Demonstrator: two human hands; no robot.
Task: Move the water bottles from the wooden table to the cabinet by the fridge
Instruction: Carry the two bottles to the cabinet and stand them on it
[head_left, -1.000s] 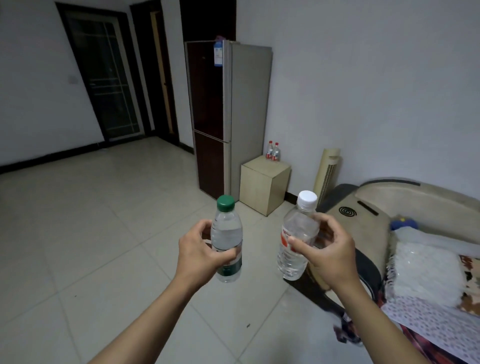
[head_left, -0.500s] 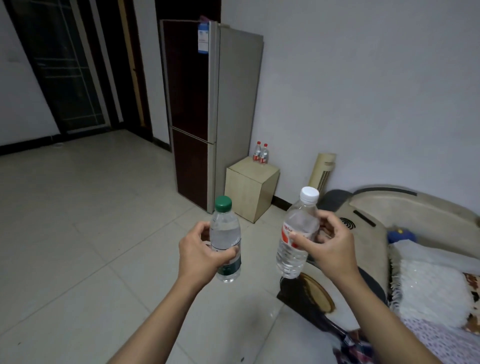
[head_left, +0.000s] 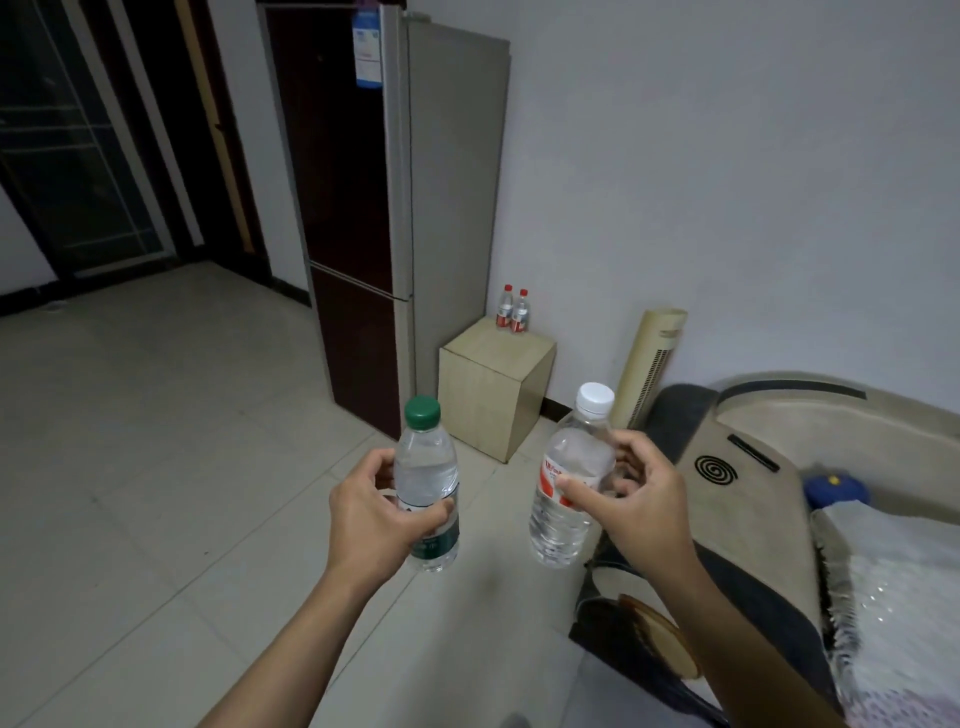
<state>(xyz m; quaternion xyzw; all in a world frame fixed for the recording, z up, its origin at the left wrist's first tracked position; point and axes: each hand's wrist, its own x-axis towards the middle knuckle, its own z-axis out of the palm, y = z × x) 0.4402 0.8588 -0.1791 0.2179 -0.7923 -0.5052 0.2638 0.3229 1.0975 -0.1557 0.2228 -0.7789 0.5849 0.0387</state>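
My left hand (head_left: 371, 517) grips a clear water bottle with a green cap (head_left: 427, 467), held upright in front of me. A second clear bottle with a white cap and red label (head_left: 569, 467) leans slightly left in my right hand (head_left: 641, 506). Ahead stands a low light-wood cabinet (head_left: 488, 389) beside a tall fridge (head_left: 384, 208). Two small red-capped bottles (head_left: 513, 310) stand at the back of the cabinet top, near the wall. The wooden table is out of view.
A beige tower fan (head_left: 649, 364) leans against the wall right of the cabinet. A beige and dark sofa (head_left: 753, 483) with a blanket fills the right side. Pale floor tiles (head_left: 156, 467) stretch left toward dark doors (head_left: 78, 156).
The fridge and cabinet have grown larger and shifted nearer as I walked toward them. Both hands keep the same hold on their bottles.
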